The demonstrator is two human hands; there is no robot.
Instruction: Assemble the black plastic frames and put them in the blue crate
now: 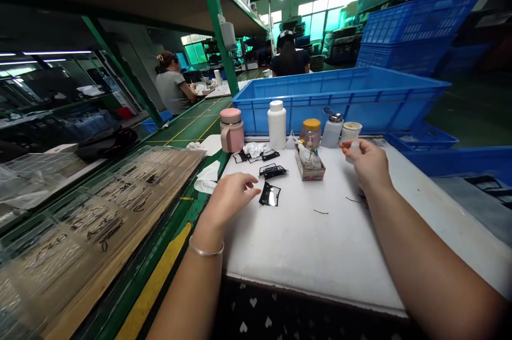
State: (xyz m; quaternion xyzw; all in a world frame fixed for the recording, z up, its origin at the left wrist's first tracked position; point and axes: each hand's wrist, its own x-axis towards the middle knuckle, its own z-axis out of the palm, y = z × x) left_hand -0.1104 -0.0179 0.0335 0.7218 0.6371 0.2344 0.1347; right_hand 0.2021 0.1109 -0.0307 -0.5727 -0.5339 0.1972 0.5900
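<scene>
My left hand (230,198) rests on the white work pad (320,244) with its fingers curled loosely, just left of a small black framed part (269,195); nothing shows in it. More black parts (272,171) lie a little further back. My right hand (368,161) is raised over the pad's far right and pinches a small white bottle (353,149) beside a white cup (351,128). A small tray of little bottles (309,165) sits between the hands.
A pink jar (231,129), a white bottle (277,124), an amber jar (311,132) and a pump dispenser (332,127) line the pad's back edge before a large blue crate (360,95). Clear trays of black parts (100,212) lie left. Two people sit further along the bench.
</scene>
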